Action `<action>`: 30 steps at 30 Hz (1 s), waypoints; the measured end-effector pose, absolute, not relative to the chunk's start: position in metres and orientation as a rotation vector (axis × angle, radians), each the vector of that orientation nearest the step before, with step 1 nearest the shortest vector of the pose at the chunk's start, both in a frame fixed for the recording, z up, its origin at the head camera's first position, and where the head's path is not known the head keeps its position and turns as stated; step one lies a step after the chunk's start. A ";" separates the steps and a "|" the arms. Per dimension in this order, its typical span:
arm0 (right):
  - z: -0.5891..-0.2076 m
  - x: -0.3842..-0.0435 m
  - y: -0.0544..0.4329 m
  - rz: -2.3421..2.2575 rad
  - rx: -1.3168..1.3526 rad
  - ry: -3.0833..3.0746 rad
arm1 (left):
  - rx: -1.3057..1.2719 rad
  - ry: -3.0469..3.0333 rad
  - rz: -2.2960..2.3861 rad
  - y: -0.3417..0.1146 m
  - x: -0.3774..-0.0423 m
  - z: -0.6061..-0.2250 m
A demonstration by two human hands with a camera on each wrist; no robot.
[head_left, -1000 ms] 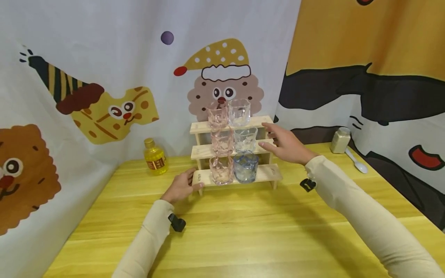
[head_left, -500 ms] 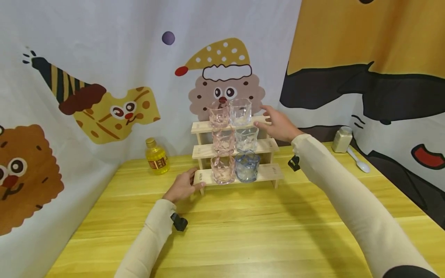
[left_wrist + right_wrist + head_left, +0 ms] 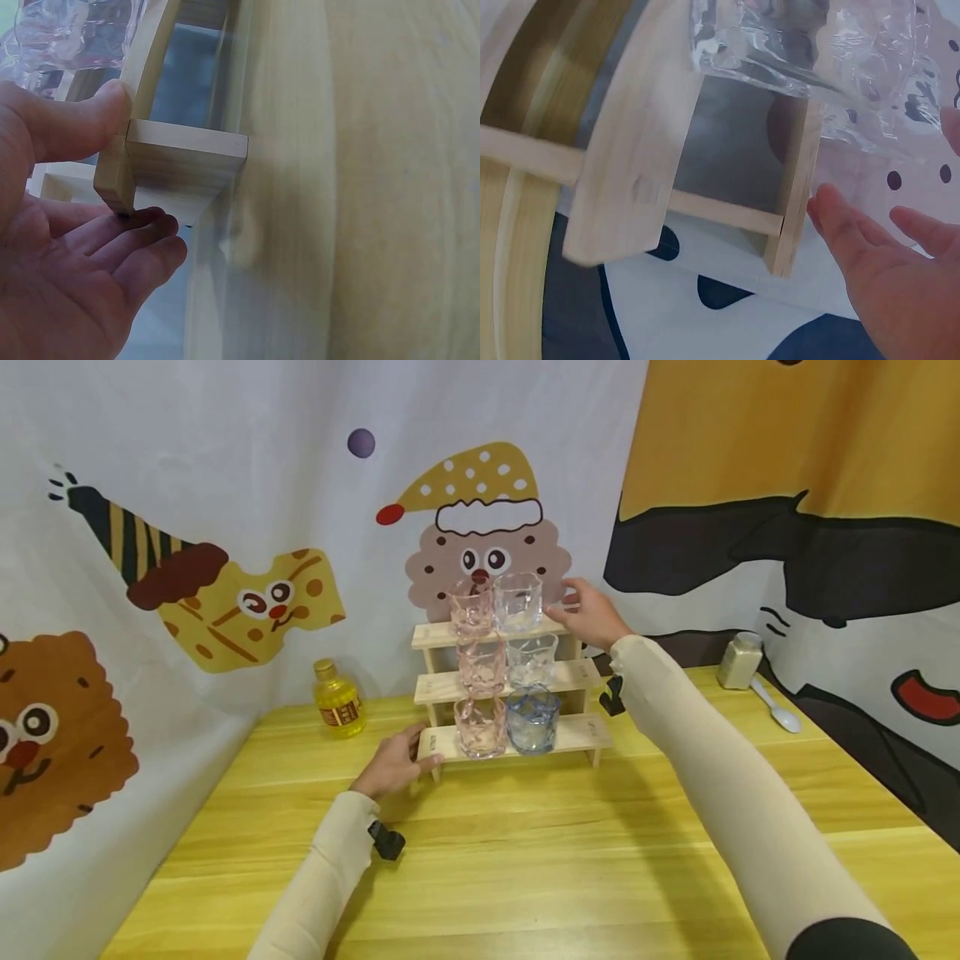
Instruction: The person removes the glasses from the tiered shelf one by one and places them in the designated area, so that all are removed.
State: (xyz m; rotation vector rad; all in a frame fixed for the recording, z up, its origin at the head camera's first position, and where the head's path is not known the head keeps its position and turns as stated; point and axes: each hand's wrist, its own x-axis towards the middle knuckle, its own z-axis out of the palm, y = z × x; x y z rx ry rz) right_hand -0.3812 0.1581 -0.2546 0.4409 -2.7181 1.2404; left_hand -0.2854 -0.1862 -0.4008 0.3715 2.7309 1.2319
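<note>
A three-step wooden stand point(image 3: 581, 732) carries two columns of tumblers. Pink tumblers point(image 3: 480, 727) fill the left column; on the right a clear tumbler point(image 3: 519, 602) tops another clear tumbler point(image 3: 531, 660) and a blue tumbler point(image 3: 532, 722). With thumb on the board and fingers curled below it, my left hand point(image 3: 390, 764) grips the left end of the lowest step point(image 3: 120, 169). My right hand point(image 3: 592, 612) reaches in at the right end of the top step, thumb and fingers spread beside the upper clear tumbler. The right wrist view shows the fingers point(image 3: 832, 217) near that step's edge.
An oil bottle point(image 3: 337, 700) with yellow contents stands left of the stand. Toward the right back are a jar of pale powder point(image 3: 739, 662) and a white spoon point(image 3: 776, 708). A cartoon-printed curtain point(image 3: 270, 460) hangs right behind the wooden table point(image 3: 480, 877).
My right hand has moved up and left, from beside the middle step to the top clear tumbler. The left hand keeps its grip, and the tumblers stay in place.
</note>
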 end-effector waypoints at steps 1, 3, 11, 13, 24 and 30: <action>-0.254 -0.383 0.157 1.245 0.432 -2.715 | 0.379 2.728 1.237 -0.186 -0.286 -0.401; -0.254 -0.386 0.153 1.250 0.426 -2.713 | 0.396 2.717 1.250 -0.185 -0.286 -0.402; -0.245 -0.397 0.129 1.257 0.415 -2.719 | 0.362 2.703 1.261 -0.187 -0.285 -0.403; -0.243 -0.400 0.123 1.228 0.412 -2.726 | 0.365 2.732 1.227 -0.187 -0.285 -0.402; -0.245 -0.410 0.102 1.285 0.309 -2.691 | 0.393 2.845 1.091 -0.185 -0.286 -0.398; -0.249 -0.413 0.093 1.292 0.272 -2.668 | 0.390 2.849 1.074 -0.183 -0.287 -0.398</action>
